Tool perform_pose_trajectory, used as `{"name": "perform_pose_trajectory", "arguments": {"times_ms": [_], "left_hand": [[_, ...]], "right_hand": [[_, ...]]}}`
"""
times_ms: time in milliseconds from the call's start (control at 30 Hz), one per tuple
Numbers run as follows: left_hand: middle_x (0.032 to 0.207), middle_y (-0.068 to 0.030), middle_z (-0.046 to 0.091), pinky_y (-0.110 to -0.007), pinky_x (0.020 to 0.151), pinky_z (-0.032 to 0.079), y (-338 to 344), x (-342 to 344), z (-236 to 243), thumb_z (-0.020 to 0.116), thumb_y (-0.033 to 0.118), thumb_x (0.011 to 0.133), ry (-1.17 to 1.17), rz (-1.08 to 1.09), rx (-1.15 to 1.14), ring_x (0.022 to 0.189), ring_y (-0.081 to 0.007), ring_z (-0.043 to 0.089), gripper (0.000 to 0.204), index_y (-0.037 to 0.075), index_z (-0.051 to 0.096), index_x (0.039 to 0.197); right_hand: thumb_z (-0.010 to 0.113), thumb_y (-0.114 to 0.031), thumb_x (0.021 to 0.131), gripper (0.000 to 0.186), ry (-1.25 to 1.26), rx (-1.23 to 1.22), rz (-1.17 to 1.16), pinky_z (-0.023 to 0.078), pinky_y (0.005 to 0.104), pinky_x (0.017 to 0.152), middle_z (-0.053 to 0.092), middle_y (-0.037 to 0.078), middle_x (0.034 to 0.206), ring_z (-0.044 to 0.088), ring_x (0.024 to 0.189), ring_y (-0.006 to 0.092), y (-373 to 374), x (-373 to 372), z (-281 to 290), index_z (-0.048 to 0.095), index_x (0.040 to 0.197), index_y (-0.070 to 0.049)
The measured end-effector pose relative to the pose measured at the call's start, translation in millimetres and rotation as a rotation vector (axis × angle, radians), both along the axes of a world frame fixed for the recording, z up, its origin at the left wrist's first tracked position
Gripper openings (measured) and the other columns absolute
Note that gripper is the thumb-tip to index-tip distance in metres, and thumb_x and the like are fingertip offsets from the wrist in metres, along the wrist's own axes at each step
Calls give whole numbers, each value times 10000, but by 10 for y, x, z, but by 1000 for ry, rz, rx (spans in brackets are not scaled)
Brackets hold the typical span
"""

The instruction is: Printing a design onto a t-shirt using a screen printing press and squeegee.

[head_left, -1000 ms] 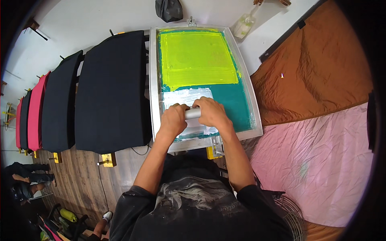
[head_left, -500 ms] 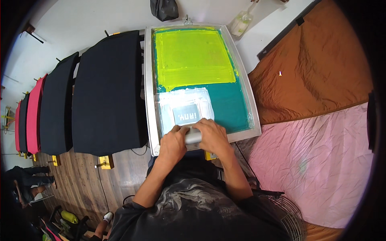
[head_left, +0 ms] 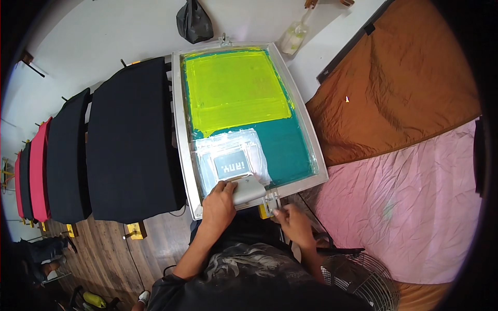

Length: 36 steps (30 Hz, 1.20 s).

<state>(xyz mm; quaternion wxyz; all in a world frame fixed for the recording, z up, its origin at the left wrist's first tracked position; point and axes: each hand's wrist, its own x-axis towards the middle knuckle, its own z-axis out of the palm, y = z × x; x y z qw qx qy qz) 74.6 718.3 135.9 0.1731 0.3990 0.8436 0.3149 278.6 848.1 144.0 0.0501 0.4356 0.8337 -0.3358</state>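
Observation:
A metal-framed screen (head_left: 294,80) carries a green mesh (head_left: 286,150), with bright yellow ink (head_left: 236,85) over the far part and white ink (head_left: 254,145) around lettering at the near left. My left hand (head_left: 218,206) is closed on a silver squeegee-like bar (head_left: 248,189), lying tilted at the near edge of the mesh. My right hand (head_left: 291,222) is low at the front right, fingers curled at the metal bracket (head_left: 271,203) on the frame's edge; what they grip there is too small to make out.
Several black and pink cloth-covered boards (head_left: 129,140) stand in a row at left. Brown fabric (head_left: 394,88) and pink fabric (head_left: 389,207) lie at right, above a wire fan guard (head_left: 363,277). A black bag (head_left: 193,23) hangs beyond the screen. Another person's legs (head_left: 49,249) show lower left.
Both hands moved toward me with the bar, uncovering the lettering. My right hand then left the bar and dropped to the front bracket. The whole view has shifted slightly.

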Motion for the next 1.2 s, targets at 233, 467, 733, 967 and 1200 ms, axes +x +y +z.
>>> {"name": "perform_pose_trajectory", "arguments": {"times_ms": [233,467,733,967,1200], "left_hand": [[1040,-164,651,-456,772,544,-2,-67,26,607,-64,683,6,-3,-12,879,-393,655,421,42,650,1088],[1025,-164,651,-468,771,539,24,-58,97,571,-72,701,-18,-23,-64,869,-408,651,405,55,661,1075],[994,-174,637,-468,737,537,46,-139,238,561,-61,728,25,-82,-60,838,-405,652,397,46,646,1100],[994,-165,646,-464,748,544,40,-133,329,574,-68,713,29,-80,-78,832,-401,658,419,51,650,1107],[988,-160,652,-458,752,546,20,-93,338,586,-76,693,27,-55,-36,836,-393,659,432,43,656,1102]], "right_hand": [[564,-395,972,408,305,-996,-553,564,370,716,660,89,1031,661,915,216,-32,166,-364,545,1158,-32],[509,-424,991,305,410,-1156,-680,489,329,745,633,21,916,618,832,153,-184,217,-484,566,993,-124],[547,-398,984,317,483,-1055,-657,436,284,609,515,-7,719,536,647,127,-181,111,-409,523,860,-107],[570,-326,983,298,631,-1029,-648,376,252,514,468,-18,622,469,531,100,-218,68,-411,567,876,-47],[573,-325,982,317,592,-947,-703,323,232,473,425,-34,601,404,497,70,-251,54,-369,565,849,-38]]}}
